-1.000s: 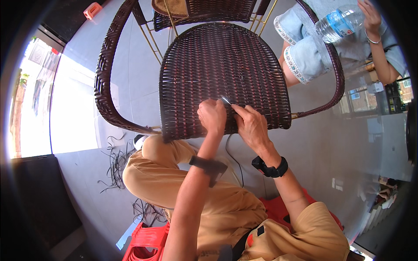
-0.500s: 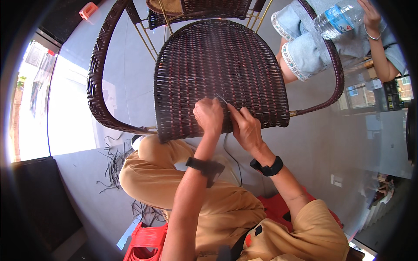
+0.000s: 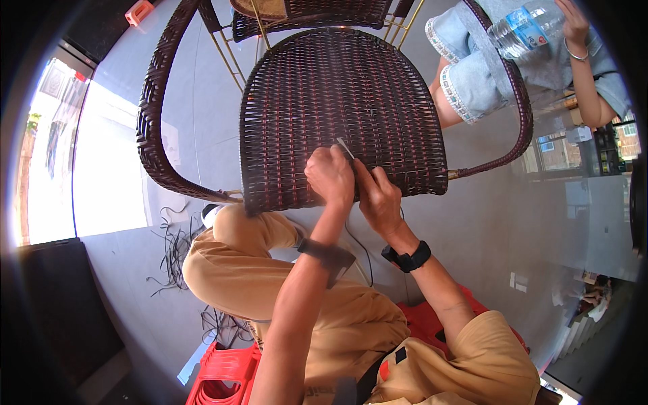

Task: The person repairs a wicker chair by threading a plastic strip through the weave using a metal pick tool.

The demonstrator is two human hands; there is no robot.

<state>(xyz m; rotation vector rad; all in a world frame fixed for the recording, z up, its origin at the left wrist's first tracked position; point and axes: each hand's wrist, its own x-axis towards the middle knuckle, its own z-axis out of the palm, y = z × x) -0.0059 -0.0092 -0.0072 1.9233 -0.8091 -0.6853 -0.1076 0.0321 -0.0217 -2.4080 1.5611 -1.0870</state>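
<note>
A dark brown woven chair seat [image 3: 324,88] with reddish strands lies in front of me, and both my hands work over its near edge. My right hand [image 3: 379,201] is closed round a thin tool with a narrow silver blade [image 3: 345,148]. The blade slants up and left from the fingers, its tip just above the weave. Close against it, my left hand [image 3: 330,175] is curled into a fist on the seat; whatever its fingers pinch is hidden.
Curved woven armrests [image 3: 152,101] flank the seat. At the upper right a person in light blue denim [image 3: 472,84] holds a plastic water bottle [image 3: 523,32]. Loose dark strips [image 3: 177,250] lie on the floor at left, near a red plastic stool [image 3: 226,371]. Another chair [image 3: 324,15] stands beyond.
My left hand has shifted slightly right, closer to my right hand. The blade has turned a little and now shows as a wider, brighter strip. The seat has barely moved.
</note>
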